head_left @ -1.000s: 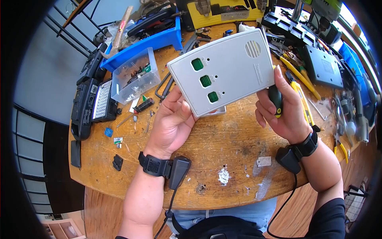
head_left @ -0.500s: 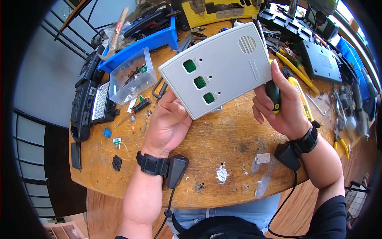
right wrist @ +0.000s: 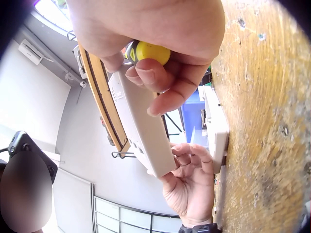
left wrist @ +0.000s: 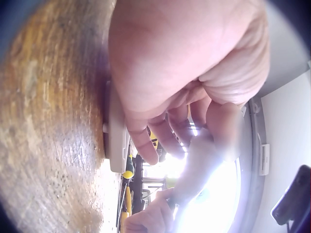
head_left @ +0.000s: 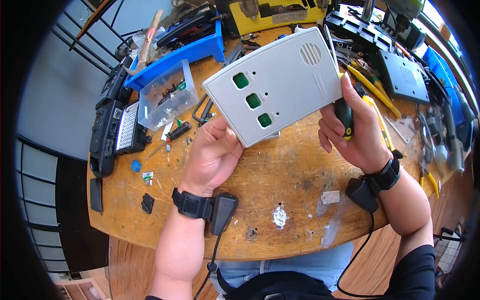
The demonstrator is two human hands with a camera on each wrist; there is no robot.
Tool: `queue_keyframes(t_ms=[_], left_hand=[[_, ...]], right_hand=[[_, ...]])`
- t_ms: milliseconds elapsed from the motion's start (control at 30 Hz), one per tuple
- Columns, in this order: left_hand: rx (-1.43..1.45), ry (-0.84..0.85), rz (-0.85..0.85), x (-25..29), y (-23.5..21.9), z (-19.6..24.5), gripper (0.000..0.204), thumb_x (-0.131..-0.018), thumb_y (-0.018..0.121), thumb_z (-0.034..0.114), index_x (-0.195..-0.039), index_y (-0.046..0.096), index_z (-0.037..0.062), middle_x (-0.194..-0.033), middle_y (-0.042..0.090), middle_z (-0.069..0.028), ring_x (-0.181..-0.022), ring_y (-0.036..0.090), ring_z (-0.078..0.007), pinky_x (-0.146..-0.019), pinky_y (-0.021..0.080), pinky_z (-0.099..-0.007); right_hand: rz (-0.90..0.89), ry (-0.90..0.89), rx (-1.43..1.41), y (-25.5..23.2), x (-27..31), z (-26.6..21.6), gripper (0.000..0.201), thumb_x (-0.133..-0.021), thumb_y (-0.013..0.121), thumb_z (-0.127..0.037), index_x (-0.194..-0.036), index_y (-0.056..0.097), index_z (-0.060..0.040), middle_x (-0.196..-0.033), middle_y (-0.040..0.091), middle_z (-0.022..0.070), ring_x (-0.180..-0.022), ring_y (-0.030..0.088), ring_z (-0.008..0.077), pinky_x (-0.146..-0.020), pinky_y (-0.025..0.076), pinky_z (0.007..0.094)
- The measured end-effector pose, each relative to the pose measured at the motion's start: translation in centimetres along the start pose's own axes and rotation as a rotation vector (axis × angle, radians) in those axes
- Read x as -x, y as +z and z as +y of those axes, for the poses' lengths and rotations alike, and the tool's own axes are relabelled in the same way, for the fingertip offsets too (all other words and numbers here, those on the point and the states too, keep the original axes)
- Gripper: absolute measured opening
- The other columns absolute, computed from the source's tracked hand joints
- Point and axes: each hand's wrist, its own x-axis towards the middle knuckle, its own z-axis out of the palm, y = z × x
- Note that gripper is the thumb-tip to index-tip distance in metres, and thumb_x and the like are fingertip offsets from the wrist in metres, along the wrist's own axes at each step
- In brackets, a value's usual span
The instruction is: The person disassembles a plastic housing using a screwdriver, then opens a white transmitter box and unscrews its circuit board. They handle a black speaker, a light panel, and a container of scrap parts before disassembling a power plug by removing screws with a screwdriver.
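Note:
A light grey plastic cover [head_left: 287, 82] with three square openings showing green and a round slotted grille is held up, tilted, above the table. My left hand [head_left: 212, 152] grips its lower left corner, thumb on the front face. At its right edge my right hand [head_left: 355, 127] holds the cover with the thumb and also has a dark green and yellow handle [head_left: 344, 117] in its curled fingers. The handle's yellow end [right wrist: 153, 52] shows in the right wrist view. Another pale flat casing [right wrist: 217, 126] lies on the table below the cover, mostly hidden in the head view.
A clear plastic box [head_left: 167, 97] of small parts and a blue tray [head_left: 182, 52] of tools stand at the back left. Pliers and a yellow-handled tool [head_left: 375, 85] lie on the right. White powder [head_left: 279, 217] and a small plate [head_left: 330, 197] are near the front edge.
The cover and both hands have shifted slightly left in the head view since a second ago, along with a small shift of the whole view. Both holds look the same.

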Motion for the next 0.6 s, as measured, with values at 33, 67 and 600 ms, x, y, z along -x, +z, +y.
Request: queue_keyframes(t_ms=[33,67,600], left_hand=[[0.002,-0.003,0.002,0.1,-0.1,-0.1,0.022,-0.081,0.067,0.024,-0.093,0.067,0.0063,-0.118,0.059,-0.0117,-0.112,0.053,-0.0299,-0.097,0.039,-0.0524],[0.009,-0.002,-0.012,0.1,-0.3,-0.1,0.022,-0.081,0.067,0.024,-0.093,0.067,0.0064,-0.119,0.059,-0.0118,-0.113,0.053,-0.0302,-0.097,0.039,-0.0527],[0.072,0.03,-0.1,0.0,0.6,-0.1,0.037,-0.085,0.061,0.029,-0.112,0.058,0.0046,-0.129,0.051,-0.0138,-0.118,0.048,-0.0324,-0.099,0.036,-0.0551]], right_hand=[[-0.005,-0.007,0.019,0.0,0.0,0.1,0.042,-0.098,0.03,-0.046,-0.107,0.049,-0.0098,-0.049,0.035,-0.0014,-0.035,0.034,0.009,-0.04,0.043,0.0269],[-0.006,-0.006,0.019,0.0,0.0,0.1,0.042,-0.098,0.03,-0.046,-0.107,0.049,-0.0098,-0.049,0.035,-0.0014,-0.035,0.034,0.009,-0.04,0.043,0.0269],[-0.02,-0.001,0.01,0.0,-0.1,0.1,0.044,-0.098,0.029,-0.047,-0.105,0.05,-0.0091,-0.049,0.035,-0.0014,-0.035,0.033,0.0087,-0.04,0.043,0.027]])
